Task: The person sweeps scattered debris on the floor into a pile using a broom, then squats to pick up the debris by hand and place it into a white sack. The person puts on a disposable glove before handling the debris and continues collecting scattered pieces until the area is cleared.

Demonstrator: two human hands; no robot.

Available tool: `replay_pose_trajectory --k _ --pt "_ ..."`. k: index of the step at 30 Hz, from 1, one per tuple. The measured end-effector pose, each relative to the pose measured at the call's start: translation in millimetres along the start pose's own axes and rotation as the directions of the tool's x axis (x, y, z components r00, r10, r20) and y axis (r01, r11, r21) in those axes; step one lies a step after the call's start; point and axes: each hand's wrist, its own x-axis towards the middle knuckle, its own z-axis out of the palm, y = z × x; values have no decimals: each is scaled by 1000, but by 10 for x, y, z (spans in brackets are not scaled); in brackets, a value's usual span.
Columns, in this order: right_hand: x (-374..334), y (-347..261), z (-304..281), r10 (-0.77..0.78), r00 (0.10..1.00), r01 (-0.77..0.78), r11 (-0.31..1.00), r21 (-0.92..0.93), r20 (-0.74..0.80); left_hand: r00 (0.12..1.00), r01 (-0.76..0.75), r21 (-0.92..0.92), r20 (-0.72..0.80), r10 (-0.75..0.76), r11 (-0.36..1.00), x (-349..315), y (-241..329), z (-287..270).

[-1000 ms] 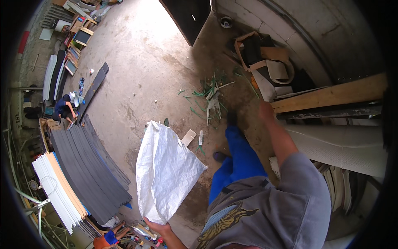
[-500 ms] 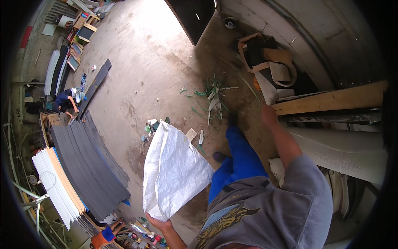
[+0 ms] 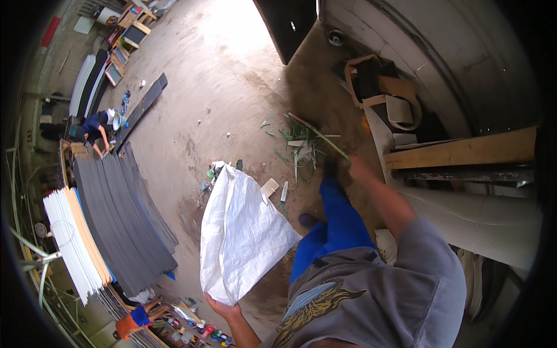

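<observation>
A large white woven sack (image 3: 246,235) hangs in front of my legs on the left. My left hand (image 3: 224,308) is closed on its near lower edge. Out to the right, my right hand (image 3: 362,172) grips one end of a thin stick (image 3: 319,136). The stick's far end slants forward and left, over a small heap of green and pale scraps (image 3: 300,146) on the floor. Between sack and heap lie a flat tan piece (image 3: 270,187) and a narrow pale strip (image 3: 284,191). The sack's inside is hidden.
To my right are a wooden beam (image 3: 464,148) and a pale roll (image 3: 464,211). A box of scraps (image 3: 383,93) stands by the wall. At left lie stacked dark grey sheets (image 3: 119,223) and white sheets (image 3: 72,240). Two other people work at the far left and lower left.
My right hand has moved left and slightly down. The stick has swung left across the scraps, which look more bunched together. My left hand still holds the sack.
</observation>
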Motion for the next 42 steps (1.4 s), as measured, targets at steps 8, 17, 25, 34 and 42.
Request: replay_pose_trajectory --k 8,17,25,34,42 --pt "509 -54 51 72 993 -82 990 -112 -95 1000 -19 10 -11 19 1000 32 -156 -291" --pt "-257 -916 625 -9 987 38 983 -180 159 1000 -27 -29 9 27 999 -56 -184 -939" --pt "-167 -769 687 -80 996 66 967 -246 -47 999 -30 -52 -39 28 998 -89 -301 -1355" --pt "409 -1266 1336 -118 992 125 959 -254 42 997 -43 -37 -71 41 998 -165 -247 -1700" --pt "-686 -647 1198 51 997 -44 990 -134 51 997 -68 -41 -31 67 997 144 -348 -1743"
